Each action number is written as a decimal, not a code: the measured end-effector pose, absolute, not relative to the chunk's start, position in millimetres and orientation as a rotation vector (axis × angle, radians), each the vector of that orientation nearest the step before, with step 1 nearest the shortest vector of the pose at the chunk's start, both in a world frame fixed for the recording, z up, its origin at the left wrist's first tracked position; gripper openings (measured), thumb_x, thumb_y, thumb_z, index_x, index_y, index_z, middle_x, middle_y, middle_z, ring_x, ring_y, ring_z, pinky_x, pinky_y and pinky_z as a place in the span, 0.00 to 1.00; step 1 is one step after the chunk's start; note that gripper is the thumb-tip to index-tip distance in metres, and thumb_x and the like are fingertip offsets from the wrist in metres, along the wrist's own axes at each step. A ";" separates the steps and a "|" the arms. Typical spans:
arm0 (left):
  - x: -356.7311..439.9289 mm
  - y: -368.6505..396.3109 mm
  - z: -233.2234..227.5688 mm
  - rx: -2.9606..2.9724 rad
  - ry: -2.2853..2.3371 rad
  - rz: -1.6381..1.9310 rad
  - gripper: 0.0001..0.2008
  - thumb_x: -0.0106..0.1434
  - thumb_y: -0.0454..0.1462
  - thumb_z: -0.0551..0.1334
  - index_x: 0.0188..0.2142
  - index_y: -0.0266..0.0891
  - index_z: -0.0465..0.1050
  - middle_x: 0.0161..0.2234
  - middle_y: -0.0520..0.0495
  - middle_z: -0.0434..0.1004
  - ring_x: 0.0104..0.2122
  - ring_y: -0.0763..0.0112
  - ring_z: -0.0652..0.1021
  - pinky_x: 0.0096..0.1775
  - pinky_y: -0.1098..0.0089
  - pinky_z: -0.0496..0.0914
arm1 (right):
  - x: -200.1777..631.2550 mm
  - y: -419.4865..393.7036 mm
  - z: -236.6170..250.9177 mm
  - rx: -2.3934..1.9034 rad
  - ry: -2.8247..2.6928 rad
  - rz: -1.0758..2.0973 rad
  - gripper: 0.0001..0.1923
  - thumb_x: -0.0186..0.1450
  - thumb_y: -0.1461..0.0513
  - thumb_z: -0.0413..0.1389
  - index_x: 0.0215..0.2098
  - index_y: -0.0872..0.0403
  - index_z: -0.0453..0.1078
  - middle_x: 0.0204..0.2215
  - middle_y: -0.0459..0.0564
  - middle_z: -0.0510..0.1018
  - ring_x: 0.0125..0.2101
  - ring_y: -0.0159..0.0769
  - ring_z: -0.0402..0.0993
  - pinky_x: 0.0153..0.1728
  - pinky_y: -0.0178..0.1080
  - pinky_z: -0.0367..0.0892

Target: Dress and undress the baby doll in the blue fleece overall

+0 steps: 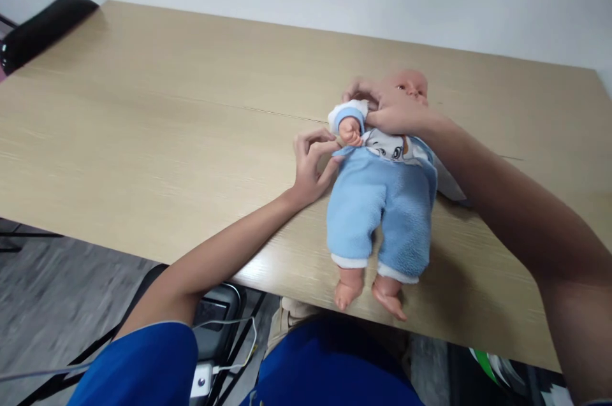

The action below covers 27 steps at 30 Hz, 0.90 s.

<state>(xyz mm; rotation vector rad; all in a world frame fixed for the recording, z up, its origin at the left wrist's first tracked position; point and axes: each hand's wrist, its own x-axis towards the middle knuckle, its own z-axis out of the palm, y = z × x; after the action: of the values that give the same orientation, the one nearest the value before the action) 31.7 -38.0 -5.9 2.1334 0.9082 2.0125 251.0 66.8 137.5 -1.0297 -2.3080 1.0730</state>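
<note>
A baby doll [382, 195] lies on its back on the wooden table [167, 113], feet towards me over the near edge. It wears light blue fleece trousers and a white top with blue cuffs. My left hand [313, 167] pinches the blue fabric at the doll's waist, just below its raised arm. Over the doll's chest and shoulder my right hand [392, 109] grips the white sleeve near the neck and partly hides the doll's head.
A black chair back [43, 27] stands at the table's far left corner. Under the near edge are a black chair frame, a white charger and cable [203, 380] on the grey floor. A white wall runs behind the table.
</note>
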 end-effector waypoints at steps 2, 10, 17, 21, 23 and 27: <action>30.0 -37.2 -10.2 2.175 0.867 2.034 0.13 0.90 0.54 0.63 0.61 0.54 0.79 0.64 0.41 0.79 0.64 0.52 0.84 0.66 0.48 0.78 | 249.0 65.9 132.1 -1.010 -2.336 1.084 0.21 0.62 0.67 0.63 0.53 0.46 0.80 0.63 0.55 0.90 0.61 0.53 0.84 0.67 0.53 0.76; 43.4 -33.2 -8.1 1.553 0.908 1.975 0.24 0.88 0.66 0.60 0.55 0.51 0.71 0.48 0.46 0.81 0.45 0.60 0.83 0.53 0.55 0.81 | 246.6 40.7 139.0 -0.990 -2.401 0.915 0.18 0.72 0.61 0.62 0.57 0.50 0.86 0.67 0.58 0.91 0.65 0.55 0.85 0.73 0.59 0.77; 42.7 -23.0 -10.1 1.122 0.923 1.702 0.31 0.79 0.70 0.73 0.46 0.48 0.73 0.43 0.50 0.76 0.46 0.66 0.81 0.53 0.65 0.78 | 267.3 1.4 141.6 -1.257 -2.426 0.694 0.24 0.81 0.40 0.63 0.44 0.50 0.84 0.41 0.56 0.92 0.45 0.53 0.85 0.52 0.50 0.77; 41.0 -13.6 -18.3 1.077 0.907 1.608 0.35 0.74 0.73 0.75 0.45 0.48 0.70 0.42 0.52 0.75 0.43 0.68 0.80 0.49 0.65 0.78 | 271.9 -3.2 131.3 -1.235 -2.323 0.669 0.21 0.78 0.40 0.65 0.45 0.48 0.80 0.44 0.54 0.91 0.47 0.53 0.84 0.54 0.49 0.75; 41.3 -5.3 -20.8 1.063 0.928 1.547 0.38 0.72 0.76 0.74 0.46 0.49 0.69 0.44 0.51 0.78 0.45 0.66 0.80 0.49 0.63 0.79 | 272.8 -0.7 123.3 -1.243 -2.232 0.662 0.21 0.78 0.39 0.65 0.47 0.46 0.79 0.47 0.55 0.91 0.49 0.54 0.84 0.56 0.51 0.76; 39.3 14.4 -22.3 1.031 0.993 1.399 0.42 0.67 0.82 0.70 0.47 0.50 0.71 0.44 0.50 0.82 0.48 0.61 0.82 0.48 0.56 0.79 | 274.5 4.5 108.6 -1.278 -2.095 0.721 0.24 0.78 0.36 0.64 0.48 0.45 0.76 0.45 0.54 0.89 0.47 0.56 0.83 0.56 0.55 0.79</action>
<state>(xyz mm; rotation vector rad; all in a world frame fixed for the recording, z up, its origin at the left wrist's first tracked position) 39.3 14.4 -22.3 1.0309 0.9930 1.3986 274.5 4.5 108.6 -1.2785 -2.0947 0.7210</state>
